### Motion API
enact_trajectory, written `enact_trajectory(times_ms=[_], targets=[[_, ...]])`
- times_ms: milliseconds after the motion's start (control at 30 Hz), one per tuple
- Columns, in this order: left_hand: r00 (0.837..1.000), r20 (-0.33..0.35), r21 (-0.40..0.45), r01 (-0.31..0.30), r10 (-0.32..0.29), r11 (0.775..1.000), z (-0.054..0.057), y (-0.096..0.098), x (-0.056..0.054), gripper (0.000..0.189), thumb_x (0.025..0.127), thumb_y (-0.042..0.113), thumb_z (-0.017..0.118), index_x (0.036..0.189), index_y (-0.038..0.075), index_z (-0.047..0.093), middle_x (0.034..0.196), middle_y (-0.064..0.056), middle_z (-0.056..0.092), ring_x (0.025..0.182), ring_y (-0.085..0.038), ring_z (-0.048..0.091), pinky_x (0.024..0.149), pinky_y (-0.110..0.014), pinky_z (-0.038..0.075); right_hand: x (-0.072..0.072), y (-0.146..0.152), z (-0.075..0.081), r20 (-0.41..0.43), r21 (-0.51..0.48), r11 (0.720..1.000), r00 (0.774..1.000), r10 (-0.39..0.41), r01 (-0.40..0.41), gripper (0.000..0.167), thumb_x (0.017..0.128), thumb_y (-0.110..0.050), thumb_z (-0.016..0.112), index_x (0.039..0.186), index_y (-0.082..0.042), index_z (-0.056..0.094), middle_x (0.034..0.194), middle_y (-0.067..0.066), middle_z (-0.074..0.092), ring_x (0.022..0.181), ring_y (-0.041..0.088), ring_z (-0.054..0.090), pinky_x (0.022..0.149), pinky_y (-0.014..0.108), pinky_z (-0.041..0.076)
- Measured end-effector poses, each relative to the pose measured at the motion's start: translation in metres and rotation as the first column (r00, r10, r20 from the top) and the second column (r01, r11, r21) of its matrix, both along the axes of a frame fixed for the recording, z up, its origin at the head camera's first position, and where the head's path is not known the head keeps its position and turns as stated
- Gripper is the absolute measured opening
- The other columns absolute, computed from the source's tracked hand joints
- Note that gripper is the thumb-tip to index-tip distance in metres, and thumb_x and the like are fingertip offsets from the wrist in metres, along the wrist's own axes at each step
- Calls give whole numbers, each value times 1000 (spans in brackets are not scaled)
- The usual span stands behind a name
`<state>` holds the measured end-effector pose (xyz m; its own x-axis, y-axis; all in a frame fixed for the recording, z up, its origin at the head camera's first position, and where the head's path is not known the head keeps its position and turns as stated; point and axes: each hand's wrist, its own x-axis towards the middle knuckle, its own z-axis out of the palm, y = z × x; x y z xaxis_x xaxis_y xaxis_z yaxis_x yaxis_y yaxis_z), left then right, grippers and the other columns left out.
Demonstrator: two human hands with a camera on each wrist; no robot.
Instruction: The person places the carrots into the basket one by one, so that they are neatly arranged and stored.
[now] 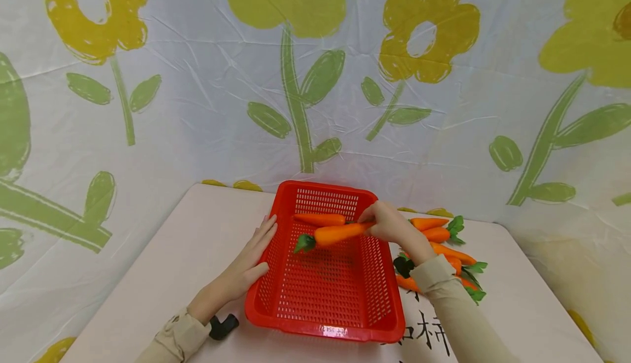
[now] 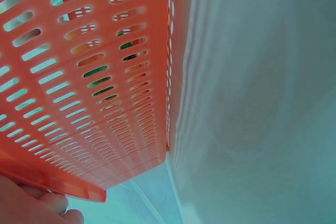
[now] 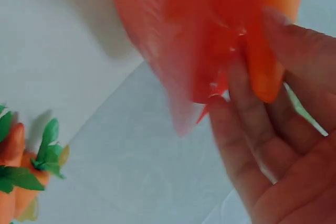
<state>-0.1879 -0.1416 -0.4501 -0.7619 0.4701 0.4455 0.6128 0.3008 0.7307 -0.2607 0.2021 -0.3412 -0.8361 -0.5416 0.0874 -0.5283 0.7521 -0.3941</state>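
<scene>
Over the red plastic basket [image 1: 320,292], my right hand [image 1: 389,223] pinches a carrot [image 1: 340,234] by its tapered end, its green leafy top pointing left. In the right wrist view the carrot's tip [image 3: 266,85] lies between thumb and fingers. Another carrot [image 1: 320,219] lies inside the basket near its far wall. My left hand [image 1: 248,259] rests on the basket's left rim with fingers extended; the left wrist view has its fingertips [image 3: 52,203] out of the right wrist picture's reach.
Several carrots [image 1: 439,235] with green tops lie in a pile on the table [image 1: 217,226] right of the basket. Dark written characters [image 1: 431,333] mark the table near the front right. A flower-patterned cloth [image 1: 207,111] hangs behind the table.
</scene>
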Motion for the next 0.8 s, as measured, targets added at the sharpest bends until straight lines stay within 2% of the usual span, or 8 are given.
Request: enact_trajectory(times_ms=[233,367,500,633,800], targets=[[1000,5,-3,-2,2,1000,0,0,0,80,83,-2,41,158,3,15,166,-15,5,150,-39,-4,118,-30,-5,-6,-9,16,20,38,998,999,44,-44,17,71,10,72,85,1,78,79,8,73,68,18,63,67,36,56],[1000,8,1,-7,7,1000,-1,0,0,79,82,-2,41,157,-2,16,166,-14,5,151,-37,-4,119,-34,-4,-7,-21,22,39,68,998,999,3,-5,21,70,11,70,87,1,78,82,9,74,73,21,65,69,37,56],[1000,22,0,-8,8,1000,-1,0,0,78,83,-1,41,156,-3,17,166,-13,5,151,-34,-5,119,-37,-3,-10,-32,21,65,97,994,996,-52,46,22,68,8,71,87,0,79,84,10,74,74,20,64,66,34,55],[1000,22,-7,-13,13,1000,-1,0,0,78,83,-1,41,157,-2,17,166,-13,6,151,-34,-4,119,-33,-4,-14,-39,17,105,84,994,992,-77,68,22,67,9,71,86,1,79,84,11,74,71,16,61,60,29,53],[1000,7,-11,-12,12,1000,-1,0,0,80,82,-2,42,158,3,16,166,-13,6,151,-36,-3,118,-29,-5,-19,-47,11,141,65,993,985,-103,94,21,68,7,74,89,2,79,87,12,74,73,18,62,59,28,53]])
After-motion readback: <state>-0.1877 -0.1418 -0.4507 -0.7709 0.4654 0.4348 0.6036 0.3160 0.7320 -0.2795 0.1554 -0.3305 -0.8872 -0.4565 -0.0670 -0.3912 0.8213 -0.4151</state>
